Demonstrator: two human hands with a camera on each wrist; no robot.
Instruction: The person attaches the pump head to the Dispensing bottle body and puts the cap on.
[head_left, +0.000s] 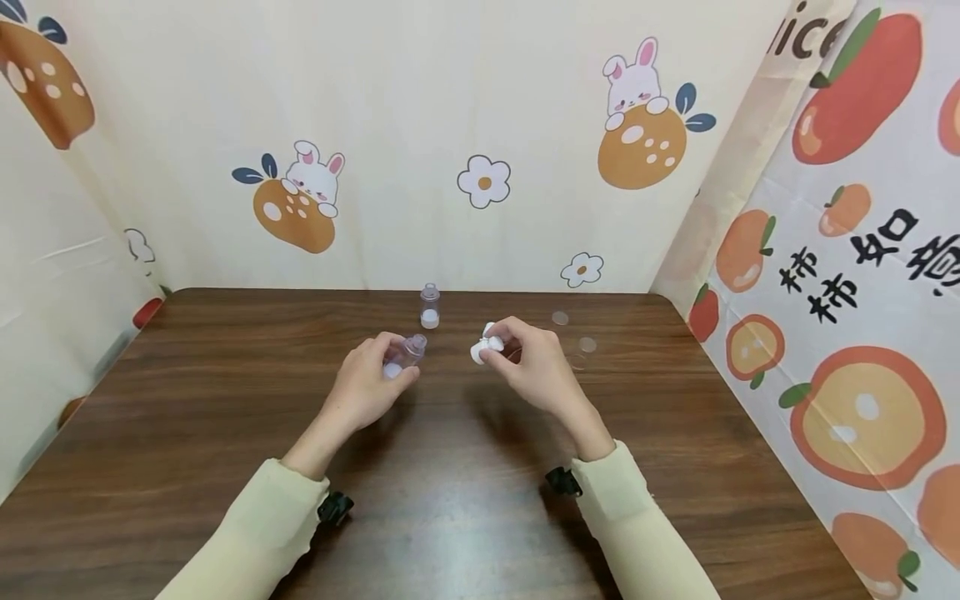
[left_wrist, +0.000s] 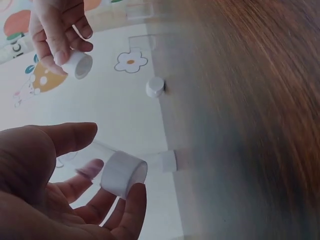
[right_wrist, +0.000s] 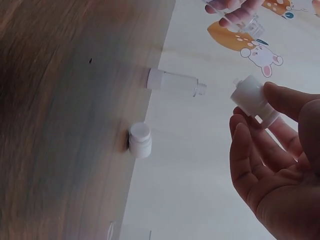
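Observation:
My left hand (head_left: 367, 379) grips a small clear bottle (head_left: 412, 349) with a white base (left_wrist: 122, 174), its threaded neck tilted up and to the right. My right hand (head_left: 536, 362) pinches a white pump head (right_wrist: 252, 97) between thumb and fingers, apart from the bottle. Behind both hands, a second clear bottle (head_left: 430, 306) with a white base stands upright and uncapped on the table. A second white pump head (right_wrist: 140, 140) stands on the table, partly hidden by my right hand in the head view.
Clear round covers (head_left: 587, 344) stand on the brown wooden table (head_left: 450, 517) beyond my right hand; one is partly hidden by it. A printed curtain (head_left: 405, 125) hangs along the table's back edge, and another printed cloth (head_left: 825, 333) hangs on the right.

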